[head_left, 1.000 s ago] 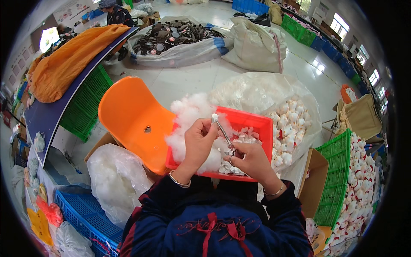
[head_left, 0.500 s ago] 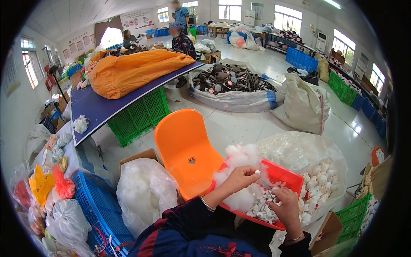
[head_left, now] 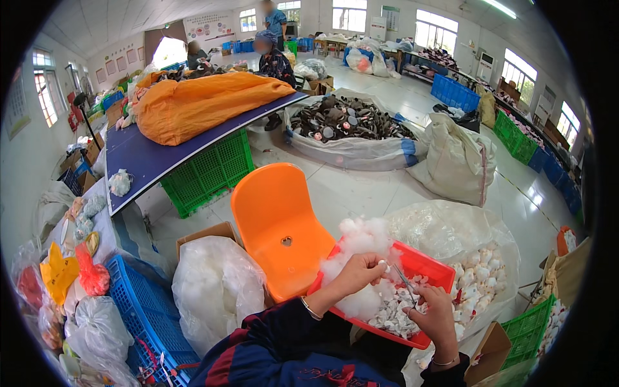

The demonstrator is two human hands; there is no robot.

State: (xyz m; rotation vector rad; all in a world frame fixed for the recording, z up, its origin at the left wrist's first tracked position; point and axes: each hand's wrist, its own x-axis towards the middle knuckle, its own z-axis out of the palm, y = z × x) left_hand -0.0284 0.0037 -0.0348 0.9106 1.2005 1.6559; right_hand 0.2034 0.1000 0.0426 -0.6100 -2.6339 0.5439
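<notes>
While fluffy white stuffing fibre (head_left: 361, 240) heaps softly at the near end of the shallow red plastic tray (head_left: 431, 269), the left hand (head_left: 360, 271) rests on it, its grip pinched shut on a tuft of that fibre. Just right of it over the tray, the right hand (head_left: 433, 316) has its grip closed on thin metal tweezers (head_left: 405, 284), their tip angled toward the left fingers. Small white plush pieces (head_left: 394, 315) lie lumpy in the tray beneath. Left of the tray stands a smooth orange plastic chair (head_left: 277, 226).

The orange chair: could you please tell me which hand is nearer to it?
Left. The left hand is beside the orange chair, over the red tray; the right hand is farther right.
</notes>
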